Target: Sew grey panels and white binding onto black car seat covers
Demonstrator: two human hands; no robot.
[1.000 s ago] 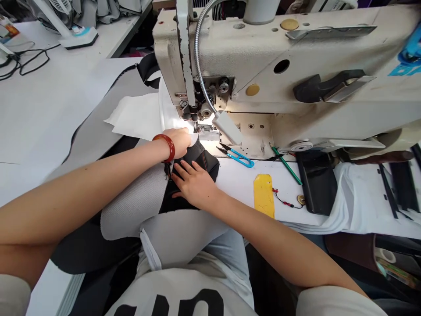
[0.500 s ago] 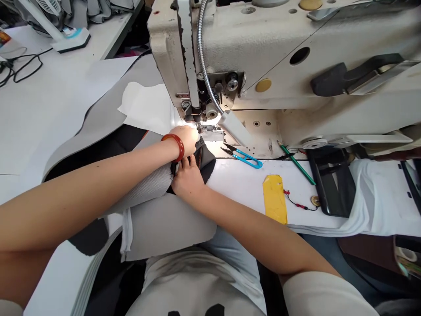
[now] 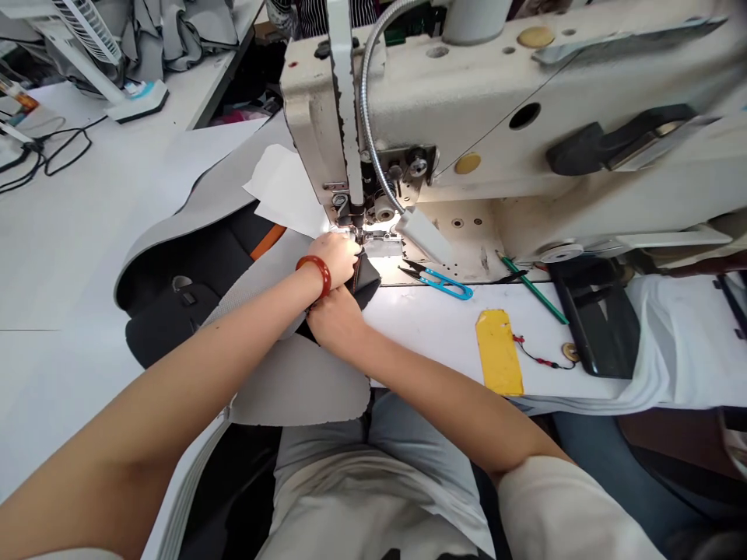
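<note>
A sewing machine (image 3: 327, 117) stands over a grey and black fabric piece (image 3: 303, 381) spread across the table and hanging off its front edge. My left hand (image 3: 336, 257), with a red bracelet on the wrist, is closed on the fabric right beside the presser foot (image 3: 358, 232). Just below it, my right hand (image 3: 337, 320) has its fingers curled into the fabric's folded edge, partly hidden under the left wrist. Black fabric with an orange strip (image 3: 267, 241) and a metal ring lies left of the hands. Dark fabric with an orange seam shows right of the fingertips.
Blue thread snips (image 3: 447, 285), a green pencil (image 3: 540, 292), a yellow tag (image 3: 499, 351), a beaded cord and a black phone (image 3: 595, 319) lie right of the hands. A white paper-like piece (image 3: 285, 187) lies behind the fabric. A small fan (image 3: 99, 35) stands far left.
The view has shifted slightly. The black fabric at left is more exposed, with its metal ring now showing. My right hand's fingers have slipped further under my left wrist.
</note>
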